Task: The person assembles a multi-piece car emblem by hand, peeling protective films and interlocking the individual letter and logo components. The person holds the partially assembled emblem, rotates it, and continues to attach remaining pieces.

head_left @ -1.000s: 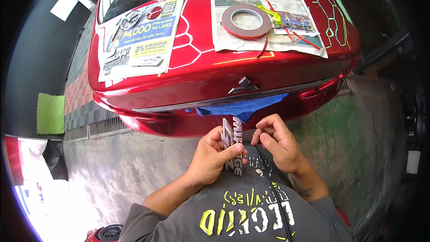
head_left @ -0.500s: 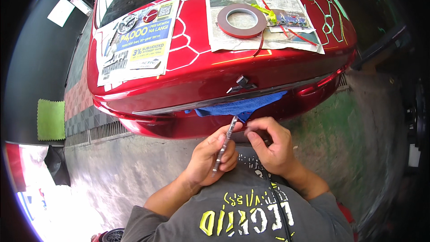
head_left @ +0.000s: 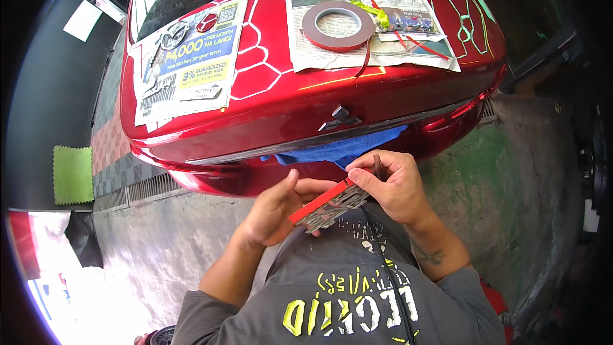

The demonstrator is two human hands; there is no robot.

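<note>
My left hand [head_left: 271, 212] supports a silver car emblem [head_left: 337, 209] from behind and below, its thumb raised off the piece. The emblem is tilted, showing an openwork, letter-like outline. A strip of red-backed adhesive tape [head_left: 318, 202] runs along its upper edge. My right hand [head_left: 397, 186] pinches the tape at the emblem's right end, thumb on the red strip. A dark brown tail of tape [head_left: 378, 166] sticks up between its thumb and forefinger. Both hands are in front of my chest, just short of the red car's rear [head_left: 268, 131].
On the trunk lid, newspaper [head_left: 306, 61] bears a large tape roll [head_left: 311, 33] and red scraps [head_left: 428, 48]. Another printed sheet [head_left: 207, 99] holds a round chrome badge [head_left: 174, 36] and a red badge [head_left: 206, 22]. A blue cloth [head_left: 338, 147] hangs at the bumper.
The emblem, seen edge-on before, is now turned so its face and red tape show. My right hand has come over and gripped the tape at its right end.
</note>
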